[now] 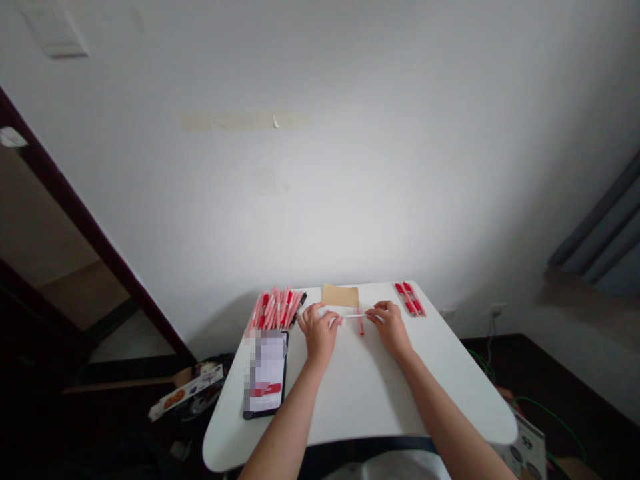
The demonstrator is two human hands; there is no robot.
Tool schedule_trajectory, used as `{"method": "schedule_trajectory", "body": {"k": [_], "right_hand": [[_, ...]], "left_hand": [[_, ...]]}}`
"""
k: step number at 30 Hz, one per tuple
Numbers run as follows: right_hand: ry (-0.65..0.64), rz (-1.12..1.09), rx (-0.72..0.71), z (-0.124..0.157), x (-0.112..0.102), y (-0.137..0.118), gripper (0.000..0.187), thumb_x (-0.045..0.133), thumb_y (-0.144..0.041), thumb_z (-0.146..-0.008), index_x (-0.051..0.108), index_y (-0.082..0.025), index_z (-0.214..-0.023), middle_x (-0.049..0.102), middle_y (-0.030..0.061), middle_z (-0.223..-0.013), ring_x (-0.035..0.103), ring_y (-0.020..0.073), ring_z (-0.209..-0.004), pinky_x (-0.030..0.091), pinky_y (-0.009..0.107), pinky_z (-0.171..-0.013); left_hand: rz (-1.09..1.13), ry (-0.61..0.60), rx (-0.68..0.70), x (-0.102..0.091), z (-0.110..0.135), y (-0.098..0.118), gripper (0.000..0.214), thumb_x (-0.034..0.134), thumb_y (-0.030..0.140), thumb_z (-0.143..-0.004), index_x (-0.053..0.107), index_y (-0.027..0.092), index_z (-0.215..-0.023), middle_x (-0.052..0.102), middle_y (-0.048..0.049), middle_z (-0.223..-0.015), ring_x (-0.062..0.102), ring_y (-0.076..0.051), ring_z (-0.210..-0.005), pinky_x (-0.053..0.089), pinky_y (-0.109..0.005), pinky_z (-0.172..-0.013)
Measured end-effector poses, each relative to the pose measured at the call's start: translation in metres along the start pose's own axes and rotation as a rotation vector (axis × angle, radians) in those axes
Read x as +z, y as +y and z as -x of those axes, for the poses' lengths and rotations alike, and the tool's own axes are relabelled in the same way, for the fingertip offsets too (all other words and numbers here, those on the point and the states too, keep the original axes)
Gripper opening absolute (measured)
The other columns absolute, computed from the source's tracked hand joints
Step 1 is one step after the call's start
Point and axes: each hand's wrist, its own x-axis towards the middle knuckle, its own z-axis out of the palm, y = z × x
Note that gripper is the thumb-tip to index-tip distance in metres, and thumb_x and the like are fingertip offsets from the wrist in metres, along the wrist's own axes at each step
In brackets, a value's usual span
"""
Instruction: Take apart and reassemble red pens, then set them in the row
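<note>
Both my hands rest on a small white table [365,393], near its far edge. My left hand [319,329] is closed in a pinch on one end of a thin white pen refill [353,315]. My right hand [389,324] pinches the other end. A short red pen part [361,327] lies on the table just below the refill, between the hands. A pile of several pink and red pens [278,309] lies to the left of my left hand. Three red pens [410,299] lie side by side to the right of my right hand.
A brown paper packet [341,295] lies at the table's far edge. A phone [267,375] lies flat at the table's left side. A white wall [320,167] stands right behind the table. Boxes and clutter [187,395] sit on the dark floor at left; green cables [543,410] at right.
</note>
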Motion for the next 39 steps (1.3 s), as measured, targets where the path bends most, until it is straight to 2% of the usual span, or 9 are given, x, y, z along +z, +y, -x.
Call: {"method": "schedule_trajectory", "body": {"k": [9, 19, 26, 39], "right_hand": [[0.042, 0.021, 0.029, 0.0000, -0.0006, 0.0016, 0.029, 0.051, -0.040, -0.087, 0.075, -0.025, -0.086, 0.058, 0.0107, -0.096, 0.051, 0.0246, -0.094, 0.042, 0.042, -0.087], [0.040, 0.024, 0.058, -0.0006, -0.0020, 0.0000, 0.032, 0.051, -0.043, -0.087, 0.075, -0.023, -0.087, 0.058, 0.0112, -0.096, 0.051, 0.0249, -0.095, 0.041, 0.042, -0.089], [0.045, 0.013, 0.068, -0.0008, -0.0031, -0.0037, 0.032, 0.050, -0.043, -0.087, 0.075, -0.023, -0.086, 0.058, 0.0116, -0.096, 0.051, 0.0255, -0.095, 0.042, 0.042, -0.089], [0.042, 0.018, 0.071, -0.0012, -0.0016, -0.0010, 0.031, 0.051, -0.040, -0.085, 0.075, -0.021, -0.087, 0.059, 0.0118, -0.096, 0.052, 0.0245, -0.094, 0.041, 0.041, -0.089]], "left_hand": [[-0.039, 0.047, -0.024, 0.0027, 0.0005, -0.0053, 0.004, 0.067, 0.026, -0.074, 0.070, 0.026, -0.076, 0.059, -0.0037, -0.112, 0.047, -0.024, -0.112, 0.024, -0.050, -0.104], [-0.110, 0.028, -0.043, -0.0009, 0.0019, 0.0004, 0.009, 0.061, 0.025, -0.078, 0.069, 0.023, -0.074, 0.059, -0.0057, -0.112, 0.045, -0.026, -0.114, 0.022, -0.056, -0.105], [-0.183, 0.001, -0.028, 0.0002, 0.0031, 0.0027, 0.013, 0.059, 0.022, -0.078, 0.071, 0.025, -0.082, 0.059, -0.0066, -0.114, 0.044, -0.027, -0.113, 0.020, -0.060, -0.105], [-0.220, 0.003, -0.005, 0.0024, 0.0039, 0.0009, 0.011, 0.060, 0.024, -0.078, 0.070, 0.023, -0.077, 0.058, -0.0062, -0.114, 0.043, -0.026, -0.111, 0.020, -0.060, -0.105]]}}
